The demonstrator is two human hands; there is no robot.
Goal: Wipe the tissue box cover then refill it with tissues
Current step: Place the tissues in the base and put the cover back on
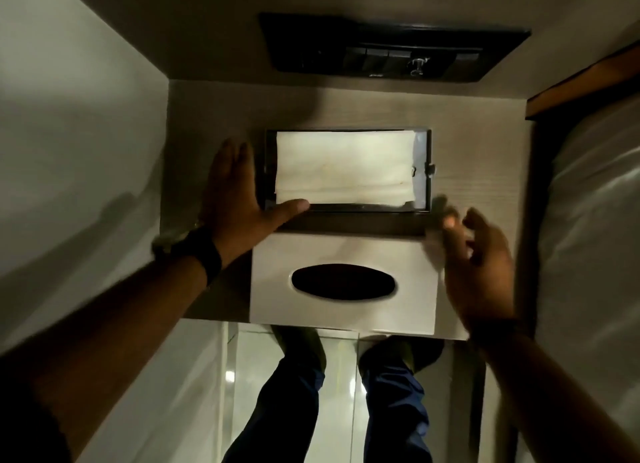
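Observation:
A tissue box base [424, 171] with a dark frame lies open on a small wooden table, filled with a flat stack of white tissues [343, 166]. Its pale lid [346, 251], with a dark oval slot [344, 281], is folded down toward me over the table's front edge. My left hand [239, 199] rests flat against the base's left side, thumb on its front rim, fingers apart. My right hand [478, 265] hovers blurred at the lid's right edge with fingers spread and nothing in it.
The wooden table top [214, 116] is narrow. A white wall stands at the left and white bedding [588, 237] at the right. A black switch panel [391, 47] sits on the back wall. My legs [339, 403] and a glossy floor show below.

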